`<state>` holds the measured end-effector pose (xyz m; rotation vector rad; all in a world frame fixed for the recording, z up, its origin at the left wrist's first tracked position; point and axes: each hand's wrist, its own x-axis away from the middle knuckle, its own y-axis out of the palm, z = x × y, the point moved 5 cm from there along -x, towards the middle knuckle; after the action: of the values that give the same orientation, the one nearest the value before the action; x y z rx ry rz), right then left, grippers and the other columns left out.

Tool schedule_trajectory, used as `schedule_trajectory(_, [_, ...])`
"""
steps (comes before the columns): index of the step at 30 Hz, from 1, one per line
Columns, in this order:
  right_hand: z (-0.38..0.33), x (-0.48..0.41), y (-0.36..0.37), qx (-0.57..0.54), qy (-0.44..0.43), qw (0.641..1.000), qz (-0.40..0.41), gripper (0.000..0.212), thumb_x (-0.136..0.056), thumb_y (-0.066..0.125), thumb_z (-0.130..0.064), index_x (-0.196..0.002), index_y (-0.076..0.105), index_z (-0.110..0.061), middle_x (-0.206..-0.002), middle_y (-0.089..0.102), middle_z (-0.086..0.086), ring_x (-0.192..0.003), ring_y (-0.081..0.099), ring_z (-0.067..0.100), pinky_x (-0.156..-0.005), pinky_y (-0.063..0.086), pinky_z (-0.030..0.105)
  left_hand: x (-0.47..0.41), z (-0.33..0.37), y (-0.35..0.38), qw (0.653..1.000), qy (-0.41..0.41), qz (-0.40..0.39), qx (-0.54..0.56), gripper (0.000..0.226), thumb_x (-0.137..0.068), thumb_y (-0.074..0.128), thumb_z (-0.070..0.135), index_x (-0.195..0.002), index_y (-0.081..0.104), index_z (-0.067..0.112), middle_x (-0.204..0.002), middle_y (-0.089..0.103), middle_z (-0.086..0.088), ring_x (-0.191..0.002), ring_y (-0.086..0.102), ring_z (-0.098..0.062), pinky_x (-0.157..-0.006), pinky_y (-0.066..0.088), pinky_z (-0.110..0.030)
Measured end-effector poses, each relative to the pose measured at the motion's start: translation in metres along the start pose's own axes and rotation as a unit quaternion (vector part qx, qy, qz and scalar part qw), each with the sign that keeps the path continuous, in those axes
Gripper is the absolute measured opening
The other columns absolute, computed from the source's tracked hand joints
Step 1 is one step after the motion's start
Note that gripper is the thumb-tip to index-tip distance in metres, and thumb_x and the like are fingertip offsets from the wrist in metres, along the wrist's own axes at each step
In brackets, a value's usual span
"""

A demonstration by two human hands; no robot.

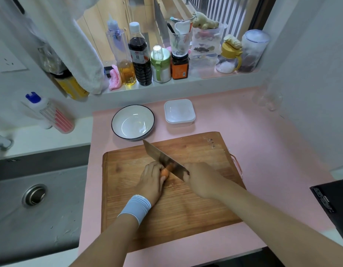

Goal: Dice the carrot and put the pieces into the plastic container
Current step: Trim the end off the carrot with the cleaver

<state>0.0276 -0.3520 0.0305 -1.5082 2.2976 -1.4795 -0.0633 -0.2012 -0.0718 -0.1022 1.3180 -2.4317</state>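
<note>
Left hand (151,180) pins the carrot (165,172) on the board (195,199); right hand (200,180), gripping the knife (163,159), holds its blade across the carrot's right end.

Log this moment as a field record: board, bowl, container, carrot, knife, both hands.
board: wooden, on pink counter
bowl: white, dark rim, empty, behind board's left part
container: right of bowl, behind board; no carrot seen in it
carrot: on board, mostly hidden under left hand
knife: blade angled across carrot, tip toward bowl
left hand: holds carrot down
right hand: grips knife handle
</note>
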Motion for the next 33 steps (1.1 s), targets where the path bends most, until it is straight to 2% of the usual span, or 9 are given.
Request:
schedule_trajectory(3, [-0.004,-0.009,0.004,0.014,0.003,1.0,-0.001,0.022,-0.105,0.042,-0.025,-0.103,0.063,-0.017,-0.083,0.064,0.003,-0.073,0.062,0.022,-0.062,0.049,0.033,0.0,0.0,-0.001,1.0,-0.005,-0.006,0.0,0.024,-0.093,0.055,0.021,-0.116,0.049,0.018,-0.127,0.044,0.002,-0.117,0.038,-0.012,-0.105,0.034,-0.028])
schedule_trajectory(8, [0.006,-0.003,0.004,0.007,0.003,1.0,-0.014,0.019,-0.105,0.043,-0.024,-0.103,0.061,-0.018,-0.084,0.063,0.0,-0.071,0.058,0.016,-0.061,0.043,0.026,-0.001,0.0,-0.001,1.0,0.0,-0.003,0.004,0.025,-0.093,0.056,0.019,-0.116,0.049,0.017,-0.126,0.043,0.003,-0.118,0.038,-0.012,-0.104,0.031,-0.025])
schedule_trajectory(11, [0.005,-0.004,0.006,0.021,0.001,1.0,-0.015,0.019,-0.105,0.042,-0.024,-0.101,0.06,-0.018,-0.082,0.061,-0.001,-0.07,0.056,0.015,-0.06,0.04,0.027,-0.001,0.0,-0.002,1.0,0.001,0.006,0.003,0.025,-0.092,0.057,0.018,-0.116,0.05,0.016,-0.125,0.044,0.001,-0.117,0.039,-0.013,-0.103,0.033,-0.025])
schedule_trajectory(16, [-0.003,-0.022,0.014,0.016,0.008,1.0,-0.023,0.022,-0.105,0.041,-0.025,-0.104,0.061,-0.016,-0.084,0.06,0.001,-0.071,0.057,0.017,-0.063,0.046,0.03,-0.001,0.0,-0.004,1.0,0.004,0.007,0.014,0.025,-0.09,0.059,0.016,-0.114,0.049,0.017,-0.122,0.045,0.002,-0.114,0.04,-0.012,-0.102,0.035,-0.027])
schedule_trajectory(19, [0.002,-0.016,0.015,0.021,0.004,1.0,-0.02,0.018,-0.105,0.042,-0.024,-0.1,0.058,-0.021,-0.082,0.06,-0.003,-0.07,0.057,0.014,-0.058,0.038,0.025,-0.001,-0.001,-0.004,1.0,0.008,0.005,0.019,0.026,-0.09,0.059,0.016,-0.114,0.049,0.017,-0.122,0.045,0.002,-0.114,0.041,-0.013,-0.102,0.036,-0.027])
schedule_trajectory(22, [0.005,-0.01,0.015,0.01,-0.005,1.0,-0.024,0.014,-0.106,0.042,-0.023,-0.098,0.053,-0.027,-0.081,0.06,-0.006,-0.069,0.057,0.008,-0.062,0.041,0.021,-0.001,0.0,-0.005,1.0,0.011,0.011,0.019,0.026,-0.09,0.059,0.016,-0.115,0.05,0.016,-0.122,0.045,0.001,-0.113,0.04,-0.013,-0.101,0.034,-0.025])
schedule_trajectory(29, [0.013,-0.03,0.037,0.007,-0.017,0.999,0.033,0.021,-0.103,0.043,-0.018,-0.102,0.063,-0.011,-0.076,0.057,-0.003,-0.065,0.053,0.014,-0.054,0.034,0.021,-0.003,-0.003,-0.004,0.999,0.007,0.016,0.028,0.026,-0.089,0.06,0.016,-0.113,0.05,0.016,-0.121,0.045,0.002,-0.114,0.041,-0.013,-0.101,0.034,-0.025])
schedule_trajectory(33, [0.016,-0.027,0.043,0.002,-0.025,0.997,0.076,0.024,-0.102,0.044,-0.018,-0.114,0.064,-0.015,-0.087,0.066,0.002,-0.076,0.06,0.019,-0.07,0.047,0.031,-0.003,-0.004,-0.005,0.999,0.003,0.01,0.033,0.025,-0.091,0.059,0.017,-0.114,0.05,0.016,-0.122,0.045,0.003,-0.115,0.039,-0.01,-0.101,0.031,-0.022])
